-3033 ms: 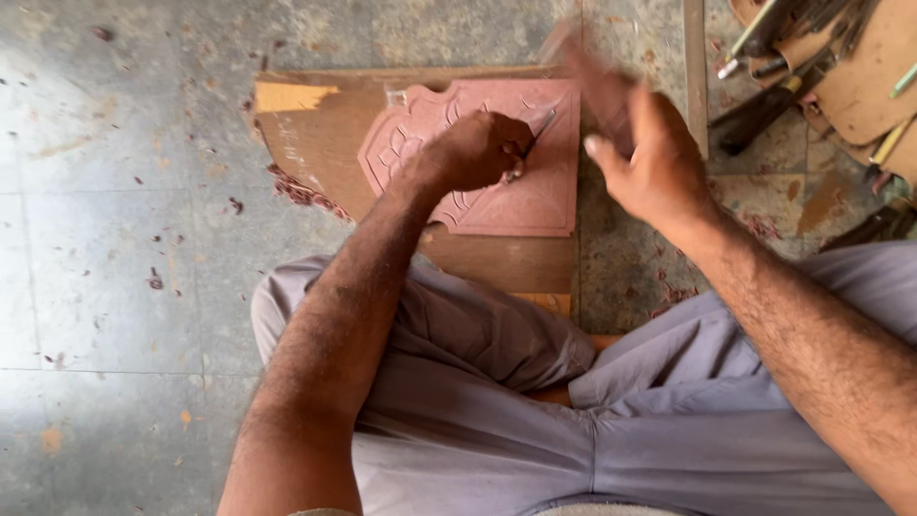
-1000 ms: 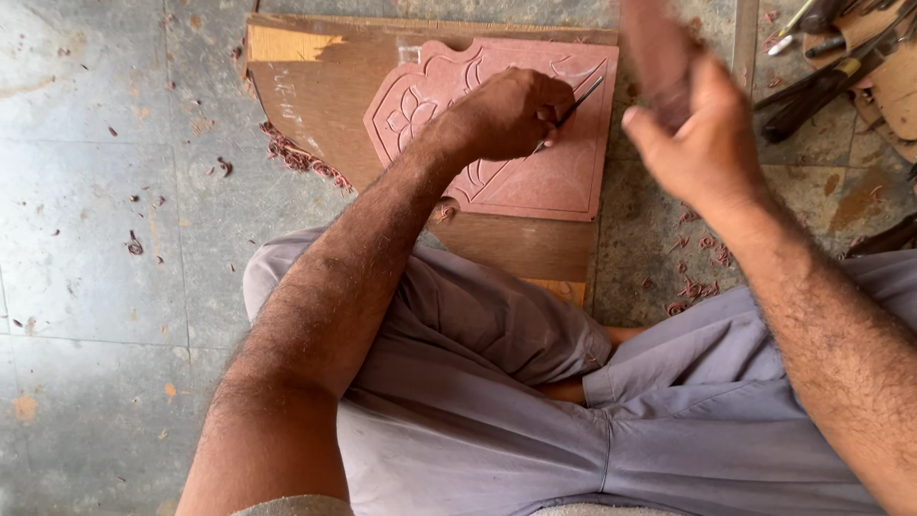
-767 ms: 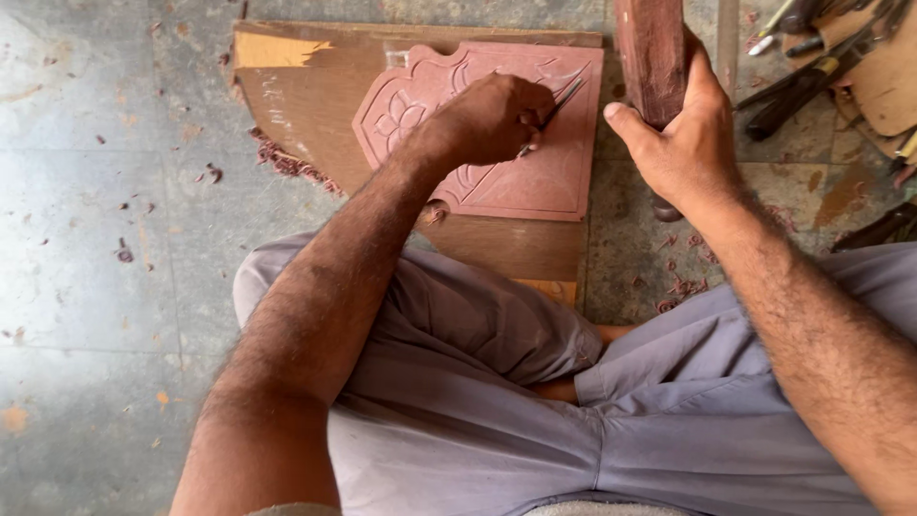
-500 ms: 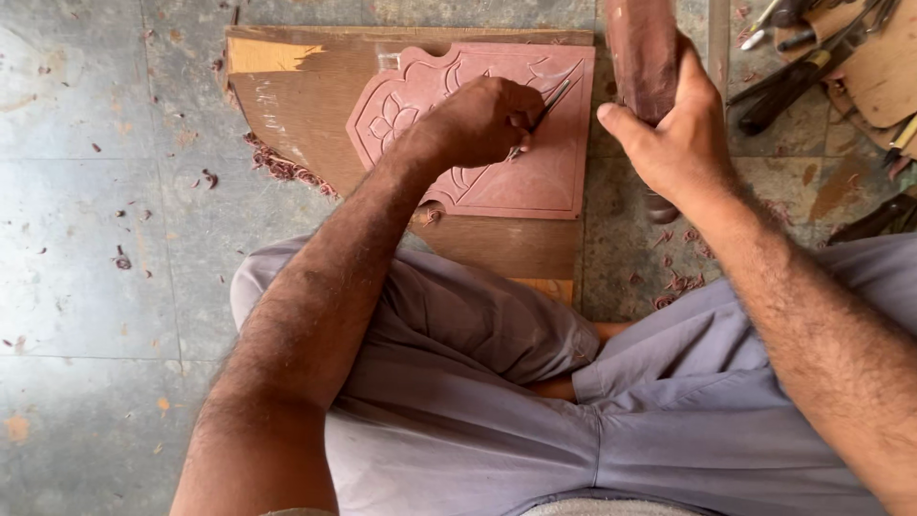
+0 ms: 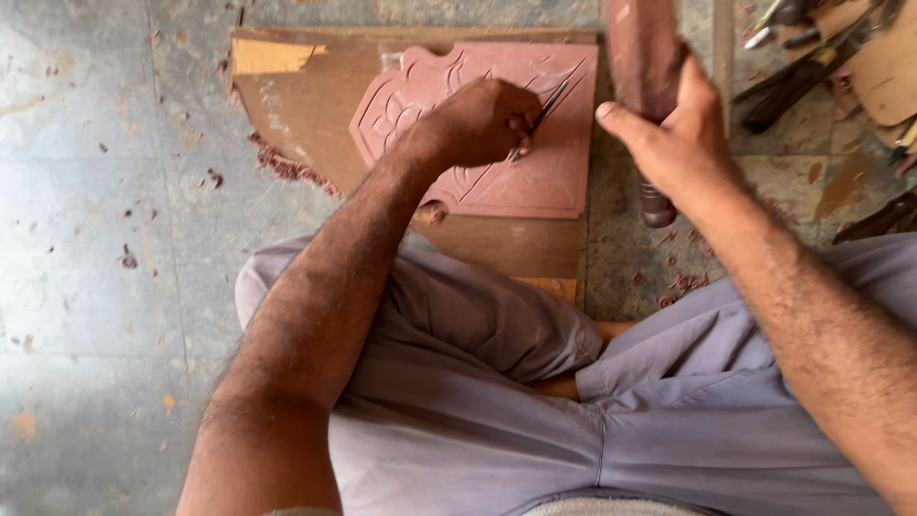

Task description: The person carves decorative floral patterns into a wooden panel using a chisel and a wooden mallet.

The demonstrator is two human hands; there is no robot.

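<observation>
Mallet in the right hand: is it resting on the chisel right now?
No. The wooden mallet is raised in the right hand, apart from the chisel that the left hand holds on the carved panel.

Floor (image 5: 86, 239) left of backing board (image 5: 306, 105) open; tool pile (image 5: 821, 57) crowds right, probably chisels.

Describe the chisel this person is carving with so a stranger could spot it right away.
Find the reddish carved wood panel on the brown board. The left hand grips a thin metal chisel against it, far slimmer than the blurred wooden mallet in the right hand.
</observation>
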